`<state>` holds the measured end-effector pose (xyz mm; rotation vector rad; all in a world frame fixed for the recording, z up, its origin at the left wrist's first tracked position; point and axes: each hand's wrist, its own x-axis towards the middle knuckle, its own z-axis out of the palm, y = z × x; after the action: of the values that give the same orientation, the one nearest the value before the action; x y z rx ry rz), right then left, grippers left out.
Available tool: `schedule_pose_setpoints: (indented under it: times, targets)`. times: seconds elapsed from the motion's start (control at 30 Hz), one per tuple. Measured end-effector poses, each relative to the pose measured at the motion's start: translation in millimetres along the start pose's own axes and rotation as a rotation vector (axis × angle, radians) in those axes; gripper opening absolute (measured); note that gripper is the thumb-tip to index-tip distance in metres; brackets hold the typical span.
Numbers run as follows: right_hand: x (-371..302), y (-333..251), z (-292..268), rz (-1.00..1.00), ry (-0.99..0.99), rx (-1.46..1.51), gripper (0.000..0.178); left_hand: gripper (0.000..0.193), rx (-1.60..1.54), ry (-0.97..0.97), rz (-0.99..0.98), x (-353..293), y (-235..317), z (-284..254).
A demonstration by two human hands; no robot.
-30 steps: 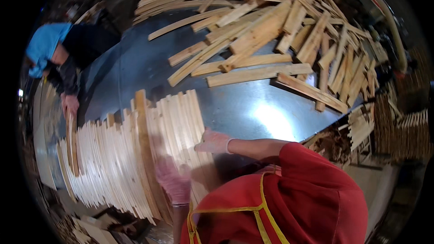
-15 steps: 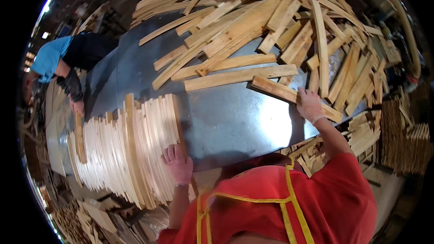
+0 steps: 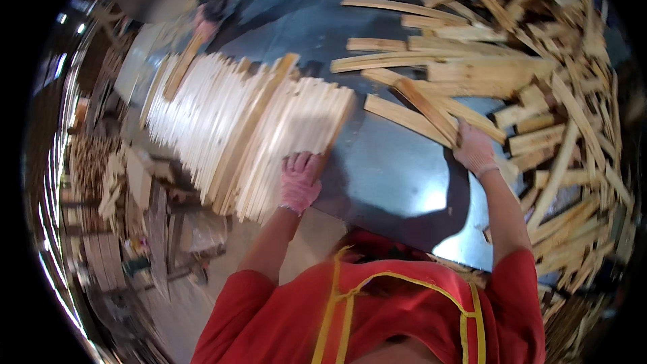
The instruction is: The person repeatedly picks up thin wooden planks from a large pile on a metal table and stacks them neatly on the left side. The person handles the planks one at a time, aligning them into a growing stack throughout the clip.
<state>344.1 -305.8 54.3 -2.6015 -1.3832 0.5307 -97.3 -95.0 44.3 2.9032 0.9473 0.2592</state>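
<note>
My right hand, in a pale pink glove, is closed on the near end of a brown wooden strip. The strip slants away from me across paler boards lying on the metal table. Over at the left, my gloved left hand rests on the near right end of a long row of pale wooden strips set side by side. Its fingers lie over the strips, and it holds no separate piece. One browner strip stands out above that row.
A loose heap of wooden strips covers the table's right side. Across the table at far left, a co-worker's hand holds a wooden strip at the row's far end. Stacked wood stands on the floor at left.
The whole view has turned, so the table sits farther right in the picture. The strip in my right hand has swung to point more away from me, and I now hold its near end.
</note>
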Motion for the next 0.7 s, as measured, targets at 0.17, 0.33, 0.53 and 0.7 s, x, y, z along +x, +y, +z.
schedule_pose_setpoints:
  times: [0.17, 0.33, 0.53, 0.7]
  targets:
    - [-55.5, -79.8, 20.0, 0.077, -0.197, 0.627, 0.107, 0.067, -0.035, -0.001, -0.032, -7.2, -5.3, -0.8]
    - [-47.9, -176.8, 138.9, 0.190, -0.146, 1.111, 0.099, 0.061, -0.143, 0.041, -0.041, -14.5, -19.5, 8.4]
    - [-50.4, -306.6, 143.5, 0.172, -0.372, 0.828, 0.073, 0.052, -0.147, -0.086, -0.272, -3.0, -96.1, 0.4]
    - [-61.0, -280.5, 199.6, 0.202, -0.022, 1.258, 0.047, 0.070, 0.327, 0.091, -0.637, -49.4, -264.9, -21.9]
